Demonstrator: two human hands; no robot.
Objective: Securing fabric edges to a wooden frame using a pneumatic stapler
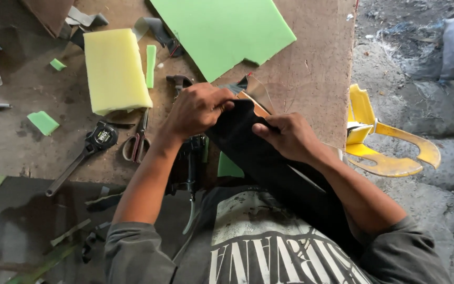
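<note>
Soft daylight came from the upper right, where the grey ground (411,58) looked palest. The green sheet (222,29) and the yellow foam block (114,68) were bright and evenly lit, without glare. The lower left lay in deep shadow, dim and murky. Focus was fair at the centre; edges bent slightly outward and the corners looked soft.
</note>
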